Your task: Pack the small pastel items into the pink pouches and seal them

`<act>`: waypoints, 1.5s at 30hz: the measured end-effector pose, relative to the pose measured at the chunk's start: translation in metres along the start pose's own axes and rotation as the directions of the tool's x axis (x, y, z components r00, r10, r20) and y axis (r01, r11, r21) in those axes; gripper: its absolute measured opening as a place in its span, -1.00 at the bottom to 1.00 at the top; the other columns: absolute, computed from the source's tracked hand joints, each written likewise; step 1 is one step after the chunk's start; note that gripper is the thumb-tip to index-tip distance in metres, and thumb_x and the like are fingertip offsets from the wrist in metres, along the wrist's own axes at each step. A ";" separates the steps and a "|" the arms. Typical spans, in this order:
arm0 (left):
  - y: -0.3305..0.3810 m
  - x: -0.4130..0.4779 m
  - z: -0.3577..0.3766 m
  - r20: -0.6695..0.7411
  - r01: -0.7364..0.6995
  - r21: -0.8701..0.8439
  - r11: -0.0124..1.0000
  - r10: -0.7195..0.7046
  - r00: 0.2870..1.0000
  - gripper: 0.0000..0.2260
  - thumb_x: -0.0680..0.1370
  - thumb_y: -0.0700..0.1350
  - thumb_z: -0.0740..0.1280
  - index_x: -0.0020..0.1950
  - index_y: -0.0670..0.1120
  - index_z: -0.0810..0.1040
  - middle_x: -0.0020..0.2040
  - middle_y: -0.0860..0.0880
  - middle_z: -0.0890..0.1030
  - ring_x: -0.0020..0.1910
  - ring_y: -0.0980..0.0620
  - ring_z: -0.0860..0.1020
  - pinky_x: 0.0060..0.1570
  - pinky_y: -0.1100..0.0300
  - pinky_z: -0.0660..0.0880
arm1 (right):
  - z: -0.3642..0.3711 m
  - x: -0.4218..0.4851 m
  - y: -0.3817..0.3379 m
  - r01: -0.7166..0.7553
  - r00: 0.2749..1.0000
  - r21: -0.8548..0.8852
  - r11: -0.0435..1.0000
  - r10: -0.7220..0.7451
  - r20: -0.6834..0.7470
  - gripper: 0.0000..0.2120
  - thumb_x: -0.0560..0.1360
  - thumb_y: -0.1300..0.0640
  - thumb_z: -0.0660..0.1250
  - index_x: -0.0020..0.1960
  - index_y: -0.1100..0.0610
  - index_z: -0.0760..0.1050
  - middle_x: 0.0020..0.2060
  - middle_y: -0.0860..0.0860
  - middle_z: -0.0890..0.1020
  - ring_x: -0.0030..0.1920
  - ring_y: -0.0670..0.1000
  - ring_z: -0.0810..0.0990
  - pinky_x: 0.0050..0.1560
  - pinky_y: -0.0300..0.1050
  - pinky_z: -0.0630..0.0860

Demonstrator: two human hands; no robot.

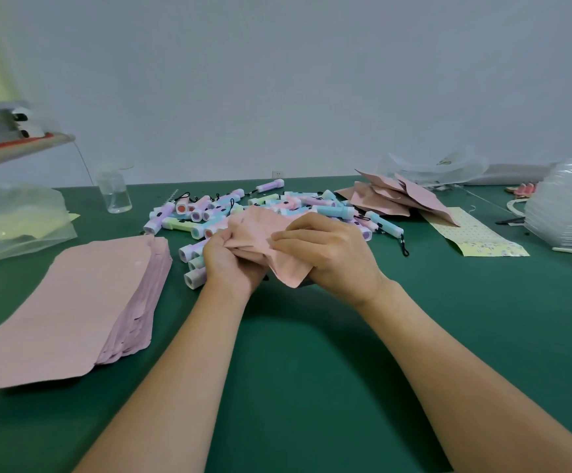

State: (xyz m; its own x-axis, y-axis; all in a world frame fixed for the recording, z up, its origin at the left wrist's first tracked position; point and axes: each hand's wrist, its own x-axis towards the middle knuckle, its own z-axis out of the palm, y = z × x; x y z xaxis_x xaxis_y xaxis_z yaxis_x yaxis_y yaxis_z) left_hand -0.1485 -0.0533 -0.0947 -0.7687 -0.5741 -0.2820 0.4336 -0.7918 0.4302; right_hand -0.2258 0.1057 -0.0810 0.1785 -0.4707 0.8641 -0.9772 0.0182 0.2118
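Forearms inward over table, left hand and right hand fingers tight around pink pouch.

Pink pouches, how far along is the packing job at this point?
Early, by the look of it. Done: a small heap of pouches at the back right, seemingly packed. In hand: the left hand and right hand grip one pink pouch; whether it is filled I cannot tell. Left: a big pile of pastel items and a thick stack of flat pouches on the left.
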 end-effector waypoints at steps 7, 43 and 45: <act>0.002 0.005 -0.002 0.050 -0.040 0.021 0.999 0.039 0.998 -0.65 0.67 -0.03 0.23 0.34 -0.23 0.51 0.02 -0.30 0.73 0.02 -0.25 0.72 0.27 -0.18 0.57 | 0.000 0.002 0.002 -0.245 0.966 0.153 0.957 0.227 0.126 -0.64 0.26 0.39 0.62 0.03 0.18 0.75 -0.02 0.00 0.76 0.01 0.15 0.67 -0.10 0.07 0.63; 0.004 -0.011 -0.003 0.054 -0.218 -0.045 0.975 0.221 0.974 -0.74 0.63 -0.16 0.15 0.22 -0.17 0.54 -0.07 -0.20 0.74 -0.15 -0.21 0.74 -0.05 -0.05 0.70 | -0.005 0.012 -0.009 -0.472 0.815 0.139 0.871 0.491 -0.309 -0.74 0.36 0.35 0.56 -0.30 0.23 0.46 -0.35 0.03 0.53 -0.36 0.08 0.53 -0.40 0.09 0.49; 0.005 -0.009 -0.005 0.050 -0.210 -0.060 0.976 0.213 0.976 -0.70 0.63 -0.16 0.13 0.30 -0.18 0.51 0.03 -0.23 0.71 -0.08 -0.24 0.71 -0.06 -0.04 0.69 | -0.005 0.010 -0.007 -0.427 0.841 0.125 0.895 0.444 -0.308 -0.75 0.38 0.30 0.60 -0.30 0.25 0.53 -0.33 0.04 0.57 -0.34 0.05 0.55 -0.38 0.07 0.52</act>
State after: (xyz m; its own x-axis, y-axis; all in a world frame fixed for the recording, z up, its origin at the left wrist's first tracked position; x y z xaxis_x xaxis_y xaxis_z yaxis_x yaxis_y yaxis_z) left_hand -0.1369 -0.0529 -0.0943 -0.6810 -0.7187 -0.1404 0.6132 -0.6645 0.4272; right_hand -0.2166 0.1049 -0.0718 -0.2486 -0.1164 0.9616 -0.9657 0.1068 -0.2367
